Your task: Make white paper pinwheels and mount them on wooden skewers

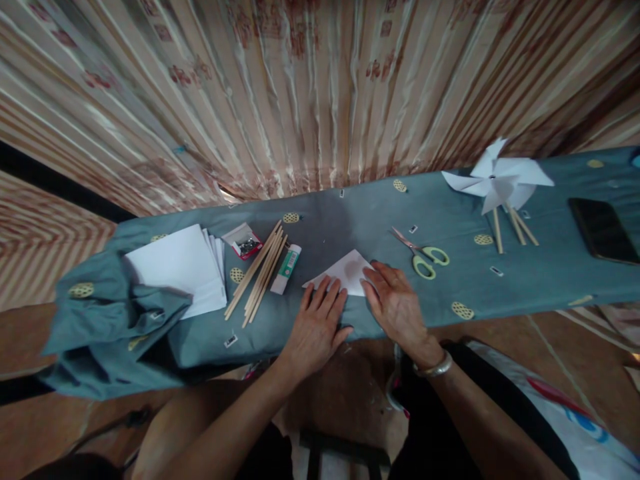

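A white sheet of paper point(354, 268), folded into a triangle, lies on the cloth in front of me with its peak pointing away. My left hand point(319, 325) rests flat on its near left edge, fingers stretched and thumb out to the side. On the right corner lie the fingers of my right hand point(397, 303), with the thumb a little apart at the near edge. Both hands touch the paper and partly cover its corners. Scissors point(416, 255) with yellow-green handles lie to the right of it, blades parted. A green and white glue stick point(288, 265) is to the left.
Several wooden sticks point(261, 275) lie beside a small packet of metal pieces point(245, 244). Further left is a stack of white paper point(175, 267) on the bunched tablecloth point(115, 333). White paper pinwheels point(500, 181) and a dark phone point(603, 230) lie at the right. Behind hangs a curtain point(320, 100).
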Available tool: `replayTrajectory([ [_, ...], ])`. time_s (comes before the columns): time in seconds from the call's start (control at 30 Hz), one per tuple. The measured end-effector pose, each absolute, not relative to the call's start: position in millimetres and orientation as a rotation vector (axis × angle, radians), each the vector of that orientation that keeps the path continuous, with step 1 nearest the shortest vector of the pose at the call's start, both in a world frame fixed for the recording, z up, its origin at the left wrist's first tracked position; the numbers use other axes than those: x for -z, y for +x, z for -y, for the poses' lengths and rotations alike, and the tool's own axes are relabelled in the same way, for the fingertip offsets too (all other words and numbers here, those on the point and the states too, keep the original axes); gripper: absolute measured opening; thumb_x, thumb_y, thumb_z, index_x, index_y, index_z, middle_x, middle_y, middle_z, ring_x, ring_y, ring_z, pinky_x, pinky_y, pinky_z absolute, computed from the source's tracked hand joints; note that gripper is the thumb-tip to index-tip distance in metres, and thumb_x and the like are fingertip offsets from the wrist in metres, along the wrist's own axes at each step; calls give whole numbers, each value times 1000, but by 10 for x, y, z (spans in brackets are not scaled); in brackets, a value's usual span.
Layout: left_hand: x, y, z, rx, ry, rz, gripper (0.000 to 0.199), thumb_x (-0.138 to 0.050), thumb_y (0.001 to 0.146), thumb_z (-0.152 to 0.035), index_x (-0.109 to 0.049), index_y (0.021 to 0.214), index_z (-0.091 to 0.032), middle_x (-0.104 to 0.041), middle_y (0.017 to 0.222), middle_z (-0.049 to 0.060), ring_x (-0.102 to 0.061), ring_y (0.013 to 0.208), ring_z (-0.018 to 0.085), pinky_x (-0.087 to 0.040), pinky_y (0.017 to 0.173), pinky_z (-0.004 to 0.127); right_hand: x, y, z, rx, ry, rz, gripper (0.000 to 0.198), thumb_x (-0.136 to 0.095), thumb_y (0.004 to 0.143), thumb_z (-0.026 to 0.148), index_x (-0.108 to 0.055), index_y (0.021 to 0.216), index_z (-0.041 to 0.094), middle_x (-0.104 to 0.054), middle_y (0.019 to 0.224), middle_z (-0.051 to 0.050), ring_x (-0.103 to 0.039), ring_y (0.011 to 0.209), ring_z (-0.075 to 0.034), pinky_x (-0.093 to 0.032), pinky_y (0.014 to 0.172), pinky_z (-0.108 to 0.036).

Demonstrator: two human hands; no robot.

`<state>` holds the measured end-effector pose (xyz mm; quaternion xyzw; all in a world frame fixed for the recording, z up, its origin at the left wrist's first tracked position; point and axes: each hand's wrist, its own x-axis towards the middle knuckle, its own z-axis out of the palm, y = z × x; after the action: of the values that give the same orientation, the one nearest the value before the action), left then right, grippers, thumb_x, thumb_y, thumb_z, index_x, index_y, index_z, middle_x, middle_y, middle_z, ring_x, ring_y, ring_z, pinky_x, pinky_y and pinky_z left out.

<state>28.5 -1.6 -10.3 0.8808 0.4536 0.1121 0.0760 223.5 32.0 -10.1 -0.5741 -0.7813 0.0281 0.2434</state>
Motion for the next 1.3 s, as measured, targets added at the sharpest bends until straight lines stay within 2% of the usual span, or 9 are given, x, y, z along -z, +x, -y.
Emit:
replayTrajectory([
  [0.23,91,289,13,-316,2641,-1366,63,-44,96,-52,-43,143,-10,-43,152,18,-32,145,35,-28,115,58,128,2229,-311,51,-1596,2176,36,-40,100,32,-66,120,18,-66,122,-14,-60,107,-27,-50,93,-44],
  [0.43,74,300,13,-287,2632,-1376,62,-46,95,-50,-44,142,-10,-44,151,18,-33,144,36,-27,116,58,73,2188,-298,123,-1652,2237,38,-42,100,34,-66,117,11,-64,128,-17,-56,112,-30,-46,92,-43],
  [0.67,62,318,19,-249,2628,-1398,63,-49,94,-49,-43,143,-10,-44,151,17,-32,145,35,-26,117,57,51,2075,-259,135,-1691,2226,49,-49,95,46,-63,118,5,-57,136,-24,-52,121,-35,-40,98,-46],
  [0.83,54,326,13,-239,2622,-1399,63,-47,95,-50,-43,143,-10,-44,151,17,-30,146,34,-25,118,56,138,2043,-260,83,-1694,2144,48,-53,93,45,-61,120,6,-52,141,-26,-49,126,-36,-37,103,-49],
  [1.07,82,204,22,-290,2679,-1393,62,-45,96,-50,-46,140,-6,-45,150,20,-34,144,34,-27,117,54,263,2307,-146,-6,-1662,2028,45,-45,96,39,-53,132,12,-45,148,-24,-42,137,-34,-34,107,-53],
  [1.3,153,-82,125,-340,2744,-1474,66,-42,96,-51,-42,142,-4,-44,150,21,-35,144,32,-30,117,52,325,2748,-20,-48,-1717,1915,41,-44,96,34,-54,130,15,-49,145,-22,-46,135,-33,-37,106,-54],
])
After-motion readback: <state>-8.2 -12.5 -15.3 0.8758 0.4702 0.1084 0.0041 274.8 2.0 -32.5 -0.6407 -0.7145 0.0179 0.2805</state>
